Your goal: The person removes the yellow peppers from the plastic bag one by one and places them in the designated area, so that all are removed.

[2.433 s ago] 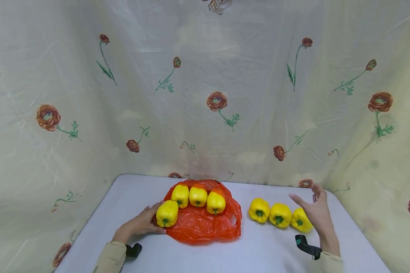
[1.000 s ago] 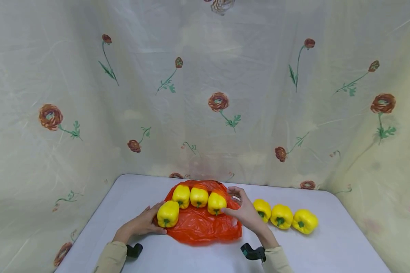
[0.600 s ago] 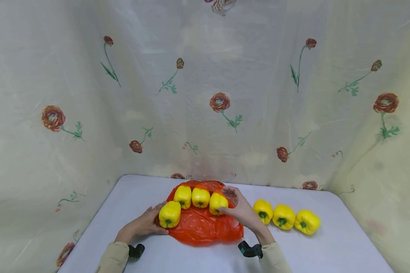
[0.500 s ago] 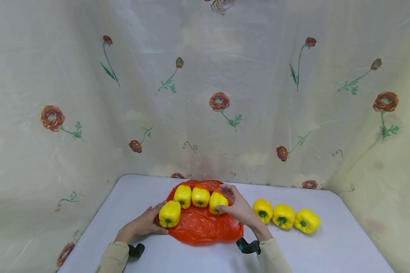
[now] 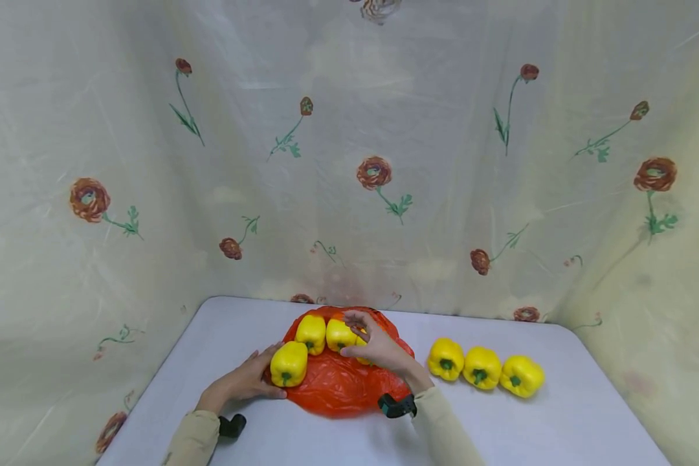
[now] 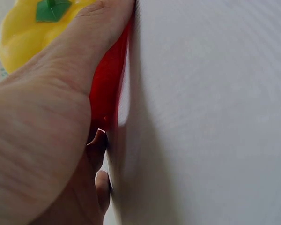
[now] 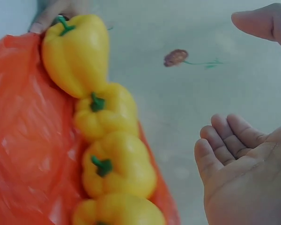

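A red plastic bag (image 5: 338, 388) lies on the table with several yellow bell peppers on it. My left hand (image 5: 247, 378) holds the bag's left edge, beside the front-left bell pepper (image 5: 288, 364). In the left wrist view, red film (image 6: 107, 86) shows between my thumb and fingers; some fingers are hidden behind it. My right hand (image 5: 375, 346), fingers apart and holding nothing, hovers over the bag's right side, partly covering the rightmost pepper there. The right wrist view shows its bare palm (image 7: 248, 187) beside the row of peppers (image 7: 119, 164).
Three more yellow bell peppers (image 5: 482, 367) stand in a row on the white table (image 5: 559, 433), right of the bag. A floral curtain (image 5: 431, 194) hangs behind the table and along both sides. Each wrist wears a black camera mount (image 5: 397, 406).
My right hand moves from the right-hand peppers to the bag's rightmost pepper, then farther left above the bag. The peppers stay about where they were, and my left hand keeps its place.
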